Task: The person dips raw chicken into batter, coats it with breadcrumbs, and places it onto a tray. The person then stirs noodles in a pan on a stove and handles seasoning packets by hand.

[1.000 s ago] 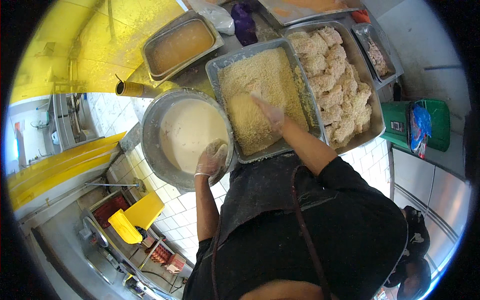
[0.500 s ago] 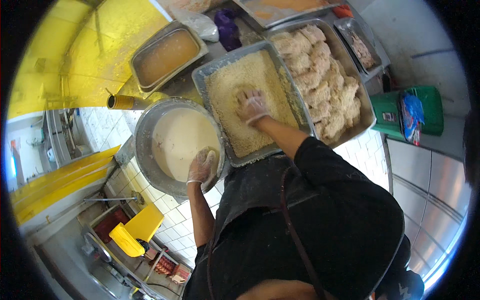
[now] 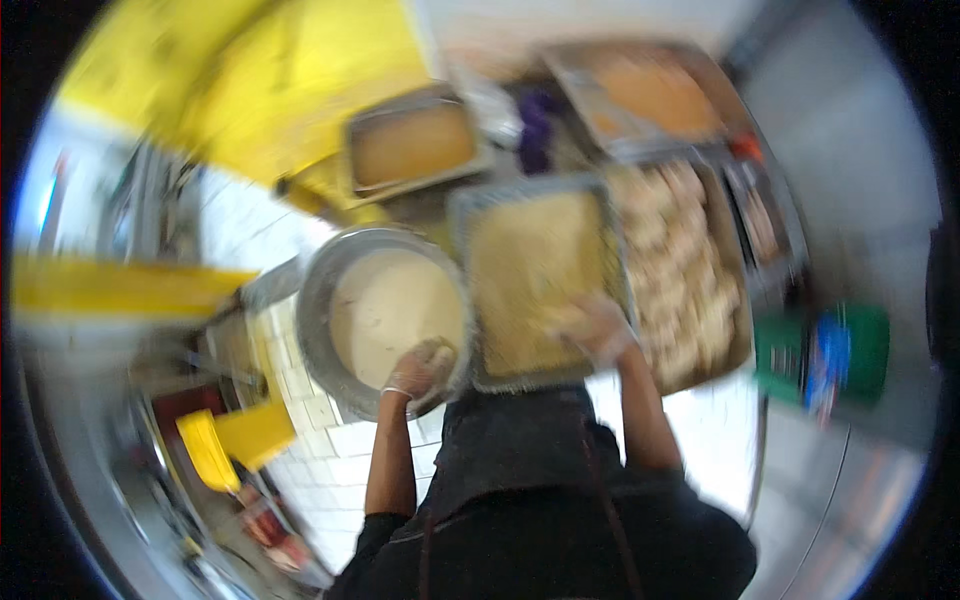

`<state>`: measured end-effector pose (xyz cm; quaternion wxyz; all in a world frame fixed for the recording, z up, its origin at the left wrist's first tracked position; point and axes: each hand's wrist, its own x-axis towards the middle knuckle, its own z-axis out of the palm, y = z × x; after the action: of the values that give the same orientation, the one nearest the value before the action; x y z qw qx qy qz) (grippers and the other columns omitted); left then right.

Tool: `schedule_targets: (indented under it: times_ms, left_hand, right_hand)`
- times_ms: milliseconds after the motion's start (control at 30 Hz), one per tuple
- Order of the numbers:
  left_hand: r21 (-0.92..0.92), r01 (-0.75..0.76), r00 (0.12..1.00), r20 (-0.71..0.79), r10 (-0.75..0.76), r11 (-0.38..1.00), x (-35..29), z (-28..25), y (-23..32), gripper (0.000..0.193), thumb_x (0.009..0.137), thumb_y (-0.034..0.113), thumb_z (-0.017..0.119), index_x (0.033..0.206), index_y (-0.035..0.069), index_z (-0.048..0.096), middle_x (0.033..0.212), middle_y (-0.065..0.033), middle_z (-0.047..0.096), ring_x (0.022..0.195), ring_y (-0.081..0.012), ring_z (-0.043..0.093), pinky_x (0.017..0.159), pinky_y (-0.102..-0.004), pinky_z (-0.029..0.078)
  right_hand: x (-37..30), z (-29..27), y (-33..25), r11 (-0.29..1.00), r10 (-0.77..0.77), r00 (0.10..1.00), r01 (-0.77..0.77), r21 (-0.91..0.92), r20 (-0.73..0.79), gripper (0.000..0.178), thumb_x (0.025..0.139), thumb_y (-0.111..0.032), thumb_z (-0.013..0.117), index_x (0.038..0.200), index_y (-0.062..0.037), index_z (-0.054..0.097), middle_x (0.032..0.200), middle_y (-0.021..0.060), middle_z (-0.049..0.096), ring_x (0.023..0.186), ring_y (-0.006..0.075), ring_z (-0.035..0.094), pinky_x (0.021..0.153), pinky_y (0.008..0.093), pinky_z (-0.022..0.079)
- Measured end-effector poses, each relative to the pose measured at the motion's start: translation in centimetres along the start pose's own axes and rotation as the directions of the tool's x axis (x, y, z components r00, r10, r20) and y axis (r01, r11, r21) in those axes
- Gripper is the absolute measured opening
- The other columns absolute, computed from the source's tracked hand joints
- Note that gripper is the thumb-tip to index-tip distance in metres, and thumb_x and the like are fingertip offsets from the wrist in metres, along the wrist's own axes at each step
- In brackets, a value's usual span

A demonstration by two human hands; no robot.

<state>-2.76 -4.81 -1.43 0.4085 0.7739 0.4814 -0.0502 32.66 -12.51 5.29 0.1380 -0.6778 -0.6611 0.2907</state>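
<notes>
My left hand (image 3: 420,367), in a clear glove with coated fingertips, hovers at the near right side of a large grey tub (image 3: 318,345) of pale batter (image 3: 392,305). Blur hides whether its fingers are apart or closed. To the right lies a grey rectangular tray (image 3: 462,235) filled with tan crumbs (image 3: 535,250). My gloved right hand (image 3: 598,328) is over the tray's near right part, its fingers pointing left and smeared by motion. A crumb-coloured patch shows at those fingertips; I cannot tell whether it is a held piece or loose crumbs.
A metal pan of crumb-coated pieces (image 3: 680,270) adjoins the tray on the right. Behind stand a pan of orange-brown contents (image 3: 415,143), a purple bag (image 3: 536,130) and a tray of orange powder (image 3: 655,95). A green bin (image 3: 862,350) stands at right.
My right hand has come out of the middle of the crumbs toward the tray's near right side. My left hand stays by the tub's rim. The whole view has shifted and blurred.
</notes>
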Motion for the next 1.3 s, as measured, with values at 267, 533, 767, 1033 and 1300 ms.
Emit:
schedule_targets:
  times_ms: [267, 533, 767, 1033, 1300]
  left_hand:
    - [-0.410, 0.161, 0.962, -0.137, -0.235, 0.898, -0.3, 1.4, 0.4, 0.058, 0.085, 0.046, 0.051, 0.124, 0.003, 0.053, 0.125, -0.0209, 0.054, 0.116, -0.0328, 0.051, 0.100, -0.0373, 0.038]
    - [-0.664, 0.182, 0.684, -0.445, -0.579, 0.725, 3.8, 6.0, 4.6, 0.085, 0.084, 0.053, 0.053, 0.143, 0.000, 0.021, 0.143, -0.0238, 0.031, 0.136, -0.0349, 0.025, 0.110, -0.0361, 0.023]
    - [-0.950, -0.313, 0.672, -0.236, -0.702, 0.019, 7.0, 5.4, 6.3, 0.080, 0.088, 0.050, 0.048, 0.145, 0.003, 0.018, 0.151, -0.0225, 0.010, 0.139, -0.0342, 0.016, 0.113, -0.0402, 0.014]
    - [-0.826, -0.304, 0.510, -0.562, -0.651, 0.475, 0.1, 4.0, 6.1, 0.064, 0.083, 0.014, 0.052, 0.143, 0.014, 0.028, 0.143, -0.0227, 0.031, 0.130, -0.0373, 0.034, 0.108, -0.0442, 0.028]
    - [-0.306, -0.407, 0.097, -0.951, -0.293, 0.861, 2.7, 11.0, 1.7, 0.048, 0.097, 0.037, 0.042, 0.138, 0.011, 0.037, 0.130, -0.0089, 0.045, 0.118, -0.0207, 0.044, 0.097, -0.0368, 0.038]
  right_hand:
    - [-8.9, -0.8, 10.1, 0.403, -0.089, 0.987, 0.161, 0.901, -0.136, 0.076, 0.076, -0.041, 0.071, 0.128, 0.0057, 0.042, 0.126, 0.0229, 0.048, 0.115, 0.0389, 0.049, 0.096, 0.0460, 0.042]
    - [2.3, 3.2, 3.7, 0.860, -0.432, 0.827, 0.498, 0.113, -0.360, 0.071, 0.076, -0.038, 0.072, 0.127, 0.0039, 0.044, 0.128, 0.0228, 0.047, 0.115, 0.0367, 0.049, 0.096, 0.0453, 0.041]
    - [2.4, 6.9, -10.8, 0.743, -0.664, 0.719, 0.664, -0.078, -0.207, 0.076, 0.071, -0.035, 0.077, 0.128, 0.0026, 0.043, 0.127, 0.0213, 0.047, 0.119, 0.0378, 0.042, 0.099, 0.0471, 0.034]
    - [6.1, 10.6, -15.0, 0.625, -0.775, 0.605, 0.776, -0.084, -0.182, 0.071, 0.068, -0.028, 0.071, 0.130, -0.0059, 0.044, 0.125, 0.0218, 0.044, 0.116, 0.0403, 0.044, 0.094, 0.0519, 0.039]
    - [8.4, 14.2, -18.6, 0.700, -0.694, 0.704, 0.608, -0.375, -0.154, 0.071, 0.075, -0.032, 0.065, 0.138, -0.0146, 0.037, 0.132, 0.0187, 0.039, 0.122, 0.0367, 0.039, 0.102, 0.0487, 0.030]
